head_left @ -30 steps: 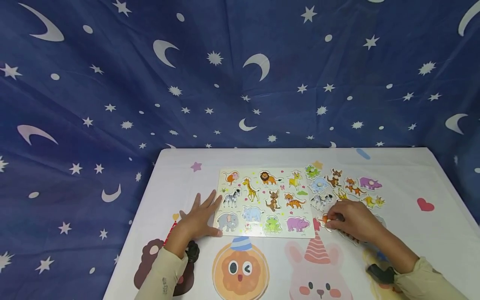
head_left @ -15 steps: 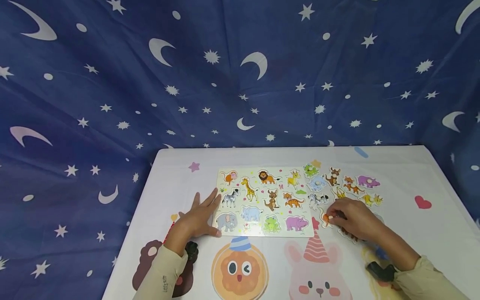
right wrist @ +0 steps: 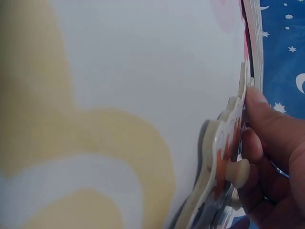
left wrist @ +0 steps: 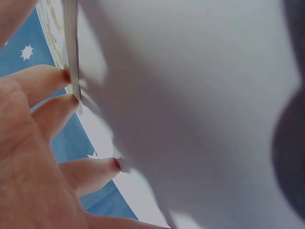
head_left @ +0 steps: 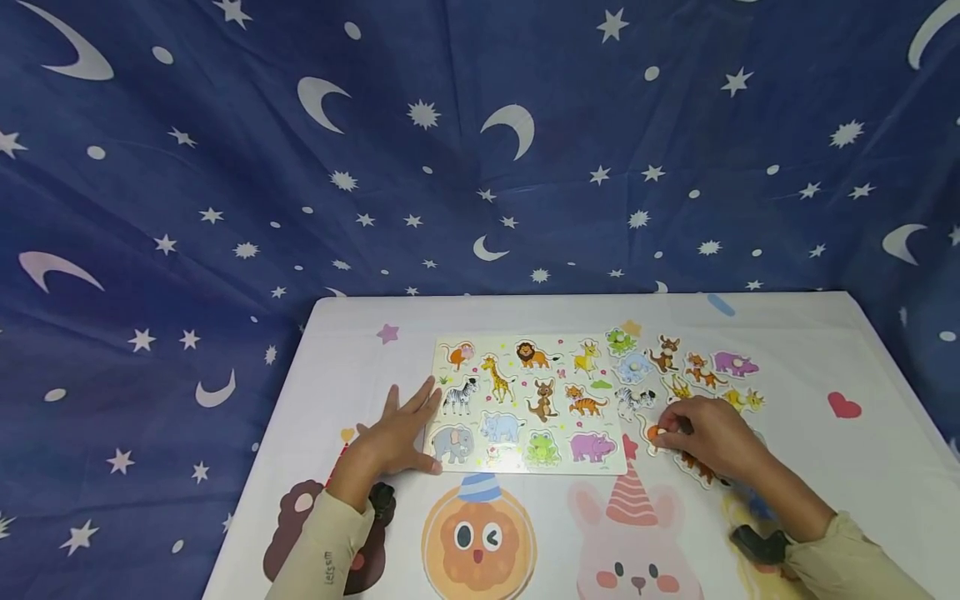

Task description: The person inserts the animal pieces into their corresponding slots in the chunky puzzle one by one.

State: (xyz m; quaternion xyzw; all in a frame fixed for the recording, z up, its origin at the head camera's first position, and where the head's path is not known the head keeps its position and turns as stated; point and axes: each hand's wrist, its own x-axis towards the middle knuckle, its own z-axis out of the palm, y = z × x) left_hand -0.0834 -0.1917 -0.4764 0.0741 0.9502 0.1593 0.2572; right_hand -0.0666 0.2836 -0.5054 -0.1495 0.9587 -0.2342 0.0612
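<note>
My left hand (head_left: 393, 437) lies with fingers spread at the left edge of a puzzle board (head_left: 517, 458) covered with printed animals. In the left wrist view, fingertips (left wrist: 66, 76) touch the side of the board and the cloth. Just beyond the board's right edge, my right hand (head_left: 708, 433) pinches an orange monkey puzzle piece (head_left: 651, 433) between thumb and fingers. Its curled tail sticks out past the fingertips; the rest is partly covered. Close by the right hand, a brown-orange knobbed piece (head_left: 697, 469) lies partly under it. A wooden knob (right wrist: 238, 172) shows beside the fingers in the right wrist view.
Several loose animal pieces lie right of the board, including a zebra (head_left: 634, 402), a kangaroo (head_left: 664, 354), a tiger (head_left: 703, 371), a purple hippo (head_left: 735, 364) and a frog (head_left: 620, 341). A white cartoon-print cloth (head_left: 810, 350) covers the table; a blue starry curtain (head_left: 420, 250) hangs behind.
The monkey piece has turned in my right hand, its tail now pointing up and away. The left hand has stayed at the board's edge.
</note>
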